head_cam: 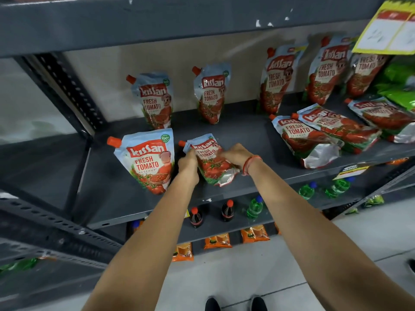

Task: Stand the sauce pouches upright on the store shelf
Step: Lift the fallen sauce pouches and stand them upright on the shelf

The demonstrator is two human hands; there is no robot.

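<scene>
The grey metal store shelf [247, 131] carries nine pouches of tomato ketchup, each printed "Kissan FRESH TOMATO KETCHUP" in red and white, with a red corner cap. Five stand upright along the back wall: two at left [157, 102] [211, 95] and three at right [277, 79] [325, 70] [366, 72], the last partly hidden by a yellow price tag [388, 25] whose writing is too blurred to read. Three lie flat on the right [303, 140] [339, 129] [386, 117], the first two overlapping. One large pouch [149, 162] stands upright at the front left, with a green "100%" badge. Just beside it, the held pouch [211, 162] leans tilted near the shelf's front edge; the left hand [188, 164] is closed on its left side and the right hand [235, 153], with a red thread band [250, 163] at the wrist, is clamped on its right side. On the lower shelf stand two dark cola bottles [195, 217] [228, 211] with red caps and three green bottles [254, 207] [306, 190] [338, 187] with blue caps; below them, four orange packets [217, 241] show.
</scene>
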